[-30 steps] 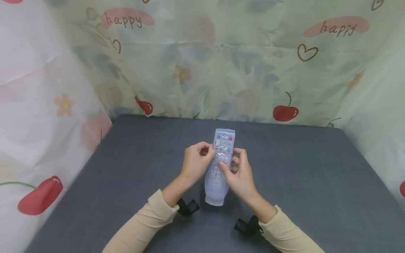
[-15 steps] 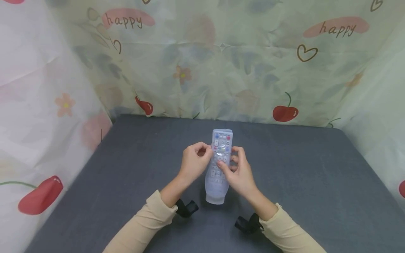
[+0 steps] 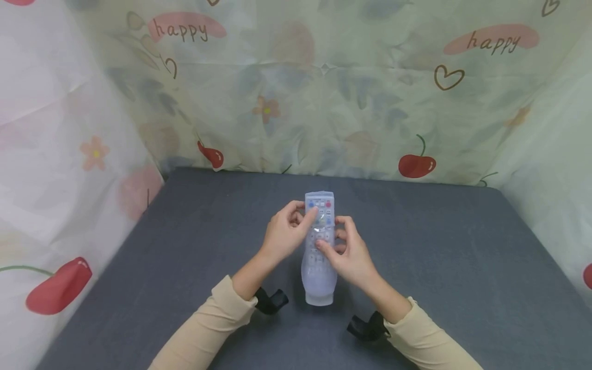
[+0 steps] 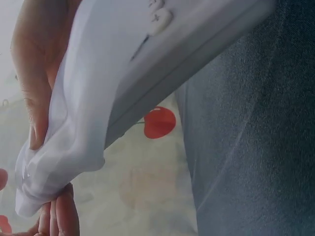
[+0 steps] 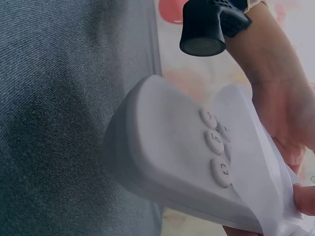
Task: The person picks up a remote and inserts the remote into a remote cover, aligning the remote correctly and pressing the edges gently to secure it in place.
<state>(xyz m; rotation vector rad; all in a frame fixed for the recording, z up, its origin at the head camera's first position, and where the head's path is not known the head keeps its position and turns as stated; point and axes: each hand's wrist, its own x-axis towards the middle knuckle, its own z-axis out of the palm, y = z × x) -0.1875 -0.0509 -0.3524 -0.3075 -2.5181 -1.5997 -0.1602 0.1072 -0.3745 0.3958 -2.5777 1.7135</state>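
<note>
A whitish remote control stands nearly lengthwise in front of me in the head view, its buttons facing me. A translucent plastic cover wraps part of it; in the right wrist view the remote's rounded end and several buttons show outside the cover. My left hand pinches the upper left side, thumb on the front and fingers behind the edge. Lower on the right side, my right hand grips the remote with its thumb across the front. The left wrist view shows the cover loose and wrinkled near the fingers.
A dark grey table lies beneath the hands. Pale printed cloth with cherries and hearts hangs behind and at both sides. Black wrist mounts sit below each wrist.
The remote has shifted slightly left and straightened from its slant. My left thumb has moved from the edge onto its upper front. The right hand keeps its grip.
</note>
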